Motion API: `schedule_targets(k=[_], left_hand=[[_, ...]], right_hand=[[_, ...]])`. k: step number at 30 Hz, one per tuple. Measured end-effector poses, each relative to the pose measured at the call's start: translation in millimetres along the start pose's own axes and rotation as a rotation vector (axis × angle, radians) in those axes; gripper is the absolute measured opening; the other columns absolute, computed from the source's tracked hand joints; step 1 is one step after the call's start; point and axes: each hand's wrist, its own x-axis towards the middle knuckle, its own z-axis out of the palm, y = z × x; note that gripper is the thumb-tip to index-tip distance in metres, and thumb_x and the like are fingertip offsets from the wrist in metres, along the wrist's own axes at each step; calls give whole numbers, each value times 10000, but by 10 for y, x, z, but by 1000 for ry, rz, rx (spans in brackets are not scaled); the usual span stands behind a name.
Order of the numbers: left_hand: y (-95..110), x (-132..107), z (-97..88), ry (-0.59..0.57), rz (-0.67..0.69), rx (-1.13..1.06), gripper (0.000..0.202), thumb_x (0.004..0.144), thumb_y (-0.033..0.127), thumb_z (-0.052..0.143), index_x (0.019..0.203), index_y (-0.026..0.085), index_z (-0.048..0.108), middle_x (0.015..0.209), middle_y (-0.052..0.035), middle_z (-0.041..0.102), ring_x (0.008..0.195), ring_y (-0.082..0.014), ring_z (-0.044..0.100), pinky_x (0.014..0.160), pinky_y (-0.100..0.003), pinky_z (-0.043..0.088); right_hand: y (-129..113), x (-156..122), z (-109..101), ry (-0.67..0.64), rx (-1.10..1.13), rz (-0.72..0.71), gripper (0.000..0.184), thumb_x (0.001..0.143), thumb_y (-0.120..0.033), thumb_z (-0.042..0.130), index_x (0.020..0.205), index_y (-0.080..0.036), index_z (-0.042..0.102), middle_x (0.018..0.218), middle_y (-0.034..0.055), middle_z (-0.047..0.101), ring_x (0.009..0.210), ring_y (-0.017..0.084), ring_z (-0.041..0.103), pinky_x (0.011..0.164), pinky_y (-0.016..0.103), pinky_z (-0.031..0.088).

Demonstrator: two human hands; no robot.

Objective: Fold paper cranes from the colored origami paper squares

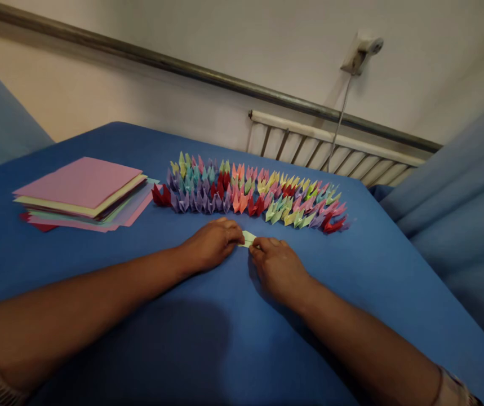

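Head view: left hand [212, 243], right hand [279, 266] pinch pale folded paper [248, 238].

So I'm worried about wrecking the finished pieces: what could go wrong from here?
1. The left hand and right hand pinch the pale paper piece close to the rows of folded pieces; a forward slip could topple the nearest ones.
2. The hands cover most of the paper piece, so a crease may go crooked.
3. The stack of sheets lies fanned; a sweeping left forearm might scatter it.
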Motion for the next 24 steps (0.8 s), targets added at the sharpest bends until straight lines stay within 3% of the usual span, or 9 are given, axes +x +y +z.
schedule_targets(k=[3, 8, 11, 16, 24], left_hand=[[-5, -6, -6, -9, -5, -2, 218, 857, 126, 499, 949, 185, 687, 943, -48, 664, 904, -187, 586, 868, -319, 435], [-30, -2, -33, -23, -42, -30, 225, 812, 117, 513, 927, 185, 694, 910, -40, 671, 874, -186, 599, 839, -316, 446], [-57, 20, -17, 14, -77, -18, 167, 824, 178, 537, 905, 178, 683, 893, -42, 666, 864, -194, 591, 822, -321, 450], [-130, 79, 67, 102, -98, 17, 309, 858, 309, 581, 1128, 173, 647, 1139, -85, 646, 1062, -245, 552, 955, -389, 419], [-132, 117, 131, 77, -145, -75, 173, 846, 236, 577, 979, 186, 674, 1223, -78, 633, 1172, -247, 531, 1033, -410, 385]], right_hand=[[20, 2, 22, 4, 5, 24, 325, 989, -197, 370, 1141, -143, 653, 1073, 116, 650, 931, 238, 553, 818, 377, 417], [31, 8, 64, 49, 54, 2, 380, 984, -222, 395, 1326, -187, 556, 1153, 122, 629, 969, 241, 543, 820, 376, 423], [22, 15, 63, 51, 65, 8, 383, 979, -221, 396, 1323, -206, 566, 1232, 115, 607, 1010, 254, 536, 829, 386, 422], [17, 34, 31, 51, 86, -26, 376, 980, -223, 390, 1310, -190, 567, 1353, 86, 570, 1104, 264, 518, 864, 408, 419], [39, 54, -4, -1, 84, -65, 367, 978, -227, 419, 1309, -168, 564, 1304, 95, 611, 1080, 252, 543, 850, 396, 420]])
